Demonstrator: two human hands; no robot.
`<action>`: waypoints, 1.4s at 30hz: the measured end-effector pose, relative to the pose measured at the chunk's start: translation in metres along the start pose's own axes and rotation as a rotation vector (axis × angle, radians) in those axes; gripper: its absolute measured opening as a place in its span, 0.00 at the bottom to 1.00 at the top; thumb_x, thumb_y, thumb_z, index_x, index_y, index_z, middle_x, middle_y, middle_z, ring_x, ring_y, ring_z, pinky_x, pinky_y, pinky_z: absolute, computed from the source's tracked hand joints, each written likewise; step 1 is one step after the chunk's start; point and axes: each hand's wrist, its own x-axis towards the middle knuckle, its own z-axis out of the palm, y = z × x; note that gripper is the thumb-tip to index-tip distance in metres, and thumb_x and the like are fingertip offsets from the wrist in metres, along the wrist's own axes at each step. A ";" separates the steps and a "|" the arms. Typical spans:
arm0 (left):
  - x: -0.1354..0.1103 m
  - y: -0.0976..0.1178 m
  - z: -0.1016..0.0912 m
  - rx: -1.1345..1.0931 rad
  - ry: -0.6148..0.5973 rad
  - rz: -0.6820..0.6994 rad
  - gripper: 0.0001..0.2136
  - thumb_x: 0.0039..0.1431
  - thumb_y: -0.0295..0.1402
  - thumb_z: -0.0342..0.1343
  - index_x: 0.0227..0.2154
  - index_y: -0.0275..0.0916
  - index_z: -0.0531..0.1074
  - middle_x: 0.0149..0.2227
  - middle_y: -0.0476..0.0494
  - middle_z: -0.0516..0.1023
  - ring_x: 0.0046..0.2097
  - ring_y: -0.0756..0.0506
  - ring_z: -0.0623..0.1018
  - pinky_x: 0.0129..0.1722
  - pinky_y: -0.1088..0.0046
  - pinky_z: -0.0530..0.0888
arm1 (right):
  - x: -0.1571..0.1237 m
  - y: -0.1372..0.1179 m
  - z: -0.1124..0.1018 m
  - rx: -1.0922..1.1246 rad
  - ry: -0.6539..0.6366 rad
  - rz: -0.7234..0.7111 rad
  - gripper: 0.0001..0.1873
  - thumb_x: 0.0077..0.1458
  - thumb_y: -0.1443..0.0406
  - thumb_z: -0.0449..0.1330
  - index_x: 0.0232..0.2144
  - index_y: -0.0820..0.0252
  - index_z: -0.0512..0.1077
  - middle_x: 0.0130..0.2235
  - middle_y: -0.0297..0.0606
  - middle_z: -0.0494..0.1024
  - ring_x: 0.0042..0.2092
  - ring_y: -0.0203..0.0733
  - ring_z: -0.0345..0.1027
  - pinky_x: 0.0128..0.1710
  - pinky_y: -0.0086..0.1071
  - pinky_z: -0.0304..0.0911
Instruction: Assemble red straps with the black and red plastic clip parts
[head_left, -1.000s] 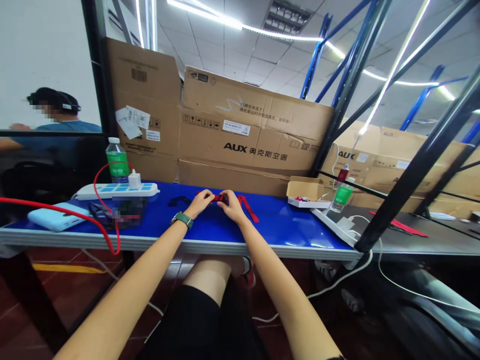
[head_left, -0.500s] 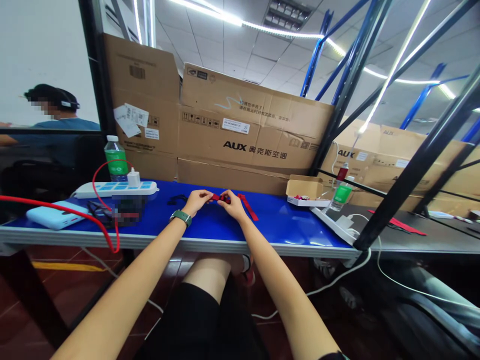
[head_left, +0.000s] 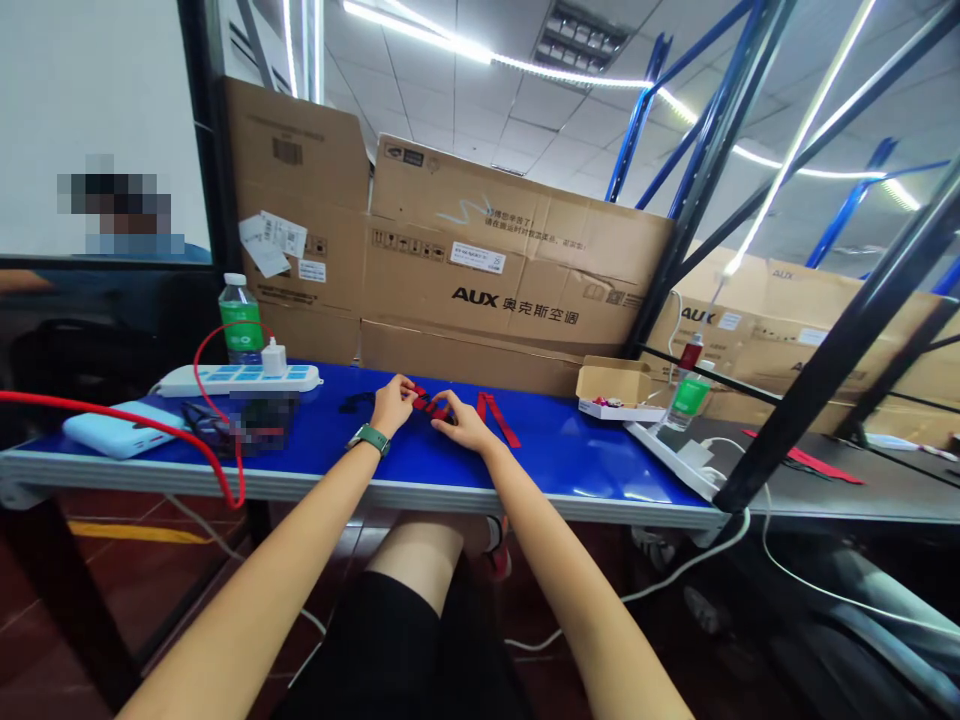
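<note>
A short red strap [head_left: 421, 396] with black parts on it spans the gap between my hands, just over the blue tabletop. My left hand [head_left: 393, 402], wearing a green-banded watch, has its fingers closed on the strap's left end. On the other side, my right hand [head_left: 463, 424] has thumb and forefinger curled around the strap's right part, where black pieces show. The fingers hide some of it. Just beyond my right hand, a folded red strip [head_left: 498, 420] lies on the table. Left of my left hand is a small black strap-like item [head_left: 356, 402], partly hidden.
A power strip [head_left: 240, 378], a green-labelled bottle [head_left: 241, 320], a light-blue power bank [head_left: 124, 428] and a red cable [head_left: 172, 432] occupy the left side. At right are an open small box [head_left: 619, 409], another bottle [head_left: 686, 400] and a metal post. Cardboard [head_left: 510, 270] stands behind.
My left hand has turned slightly, and the strap now slants down to the right. The fingers of my right hand have loosened a little and show more of the strap. The view has shifted slightly.
</note>
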 end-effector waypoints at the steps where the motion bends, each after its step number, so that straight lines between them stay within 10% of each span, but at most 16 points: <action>1: 0.000 0.000 0.000 0.000 -0.009 0.014 0.07 0.50 0.28 0.60 0.33 0.41 0.73 0.33 0.43 0.81 0.36 0.42 0.79 0.40 0.66 0.74 | 0.000 -0.002 -0.001 0.004 -0.019 -0.024 0.20 0.57 0.60 0.63 0.52 0.52 0.68 0.33 0.28 0.75 0.32 0.37 0.69 0.36 0.29 0.64; 6: 0.002 -0.002 -0.001 0.096 -0.002 0.056 0.02 0.50 0.32 0.61 0.28 0.40 0.76 0.34 0.40 0.80 0.38 0.40 0.78 0.44 0.63 0.72 | 0.004 0.004 0.005 -0.110 -0.060 -0.032 0.10 0.60 0.61 0.62 0.45 0.53 0.75 0.35 0.32 0.77 0.38 0.39 0.70 0.45 0.33 0.64; 12: -0.010 -0.005 -0.008 0.475 0.081 -0.066 0.11 0.48 0.26 0.58 0.35 0.39 0.81 0.46 0.29 0.77 0.51 0.28 0.72 0.51 0.46 0.65 | 0.005 0.021 0.007 -0.354 0.186 0.129 0.07 0.61 0.63 0.63 0.42 0.53 0.78 0.45 0.42 0.74 0.45 0.44 0.68 0.48 0.38 0.63; 17: -0.016 -0.007 -0.005 0.625 0.057 -0.095 0.09 0.47 0.28 0.59 0.32 0.38 0.80 0.41 0.28 0.78 0.50 0.26 0.71 0.52 0.37 0.60 | 0.007 0.022 0.006 -0.346 0.045 0.057 0.11 0.64 0.61 0.59 0.33 0.58 0.78 0.35 0.41 0.77 0.38 0.43 0.71 0.44 0.35 0.65; 20: -0.016 -0.003 -0.005 0.663 -0.015 -0.104 0.08 0.47 0.27 0.59 0.30 0.36 0.80 0.39 0.27 0.80 0.50 0.26 0.74 0.54 0.34 0.59 | 0.006 0.021 0.009 -0.396 0.037 0.104 0.09 0.62 0.62 0.60 0.44 0.56 0.78 0.47 0.45 0.80 0.50 0.48 0.71 0.52 0.40 0.63; 25: -0.014 0.014 -0.009 0.669 -0.111 -0.125 0.16 0.47 0.23 0.57 0.40 0.38 0.81 0.44 0.32 0.83 0.51 0.30 0.78 0.57 0.44 0.65 | 0.004 0.010 0.006 -0.449 -0.022 0.261 0.19 0.66 0.63 0.53 0.57 0.52 0.69 0.60 0.43 0.72 0.62 0.48 0.61 0.60 0.47 0.56; 31: -0.008 0.019 -0.007 0.164 -0.183 -0.002 0.17 0.56 0.23 0.49 0.40 0.38 0.82 0.41 0.43 0.85 0.36 0.46 0.84 0.42 0.73 0.77 | 0.001 -0.004 -0.005 -0.577 0.113 0.494 0.25 0.56 0.75 0.50 0.53 0.54 0.70 0.54 0.45 0.73 0.56 0.50 0.65 0.53 0.42 0.60; 36: -0.008 0.018 -0.005 0.133 -0.200 0.265 0.13 0.57 0.25 0.51 0.37 0.38 0.82 0.39 0.43 0.83 0.40 0.45 0.81 0.47 0.70 0.75 | -0.005 -0.002 -0.009 -0.672 0.138 0.735 0.18 0.60 0.68 0.55 0.52 0.58 0.72 0.57 0.52 0.70 0.57 0.58 0.64 0.51 0.46 0.61; 42: -0.016 0.024 0.001 0.137 -0.585 0.520 0.11 0.59 0.43 0.60 0.36 0.40 0.79 0.40 0.44 0.81 0.43 0.43 0.78 0.48 0.68 0.73 | -0.003 -0.003 -0.015 -0.661 0.202 0.637 0.15 0.63 0.68 0.51 0.47 0.57 0.75 0.52 0.48 0.74 0.53 0.50 0.68 0.50 0.40 0.62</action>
